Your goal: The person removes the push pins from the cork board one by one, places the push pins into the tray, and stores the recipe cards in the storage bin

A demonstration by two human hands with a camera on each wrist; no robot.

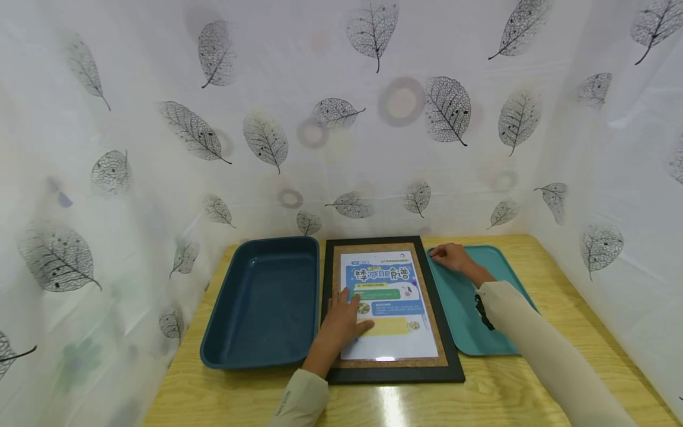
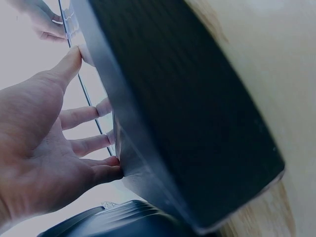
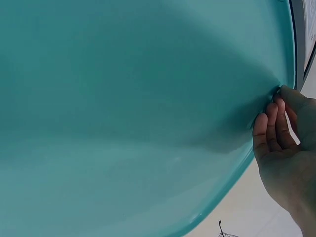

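A printed sheet (image 1: 395, 350) with a blue, green and yellow layout lies on a black-framed cork board (image 1: 395, 375). My left hand (image 1: 342, 317) rests on the sheet's left side, fingers spread and nearly straight; the left wrist view has the hand (image 2: 44, 143) beside the thick dark frame edge (image 2: 177, 98). A small pin-like dot (image 1: 402, 255) shows at the sheet's top right. In the far left corner of the teal tray (image 1: 464, 308), my right hand (image 1: 453, 261) pinches a tiny dark piece (image 3: 277, 90) between thumb and forefinger; its kind is too small to tell.
Left of the board stands a deep dark blue tub (image 1: 267, 308). All three sit side by side on a wooden table (image 1: 416, 409). A leaf-patterned white curtain (image 1: 341, 160) hangs behind and along both sides.
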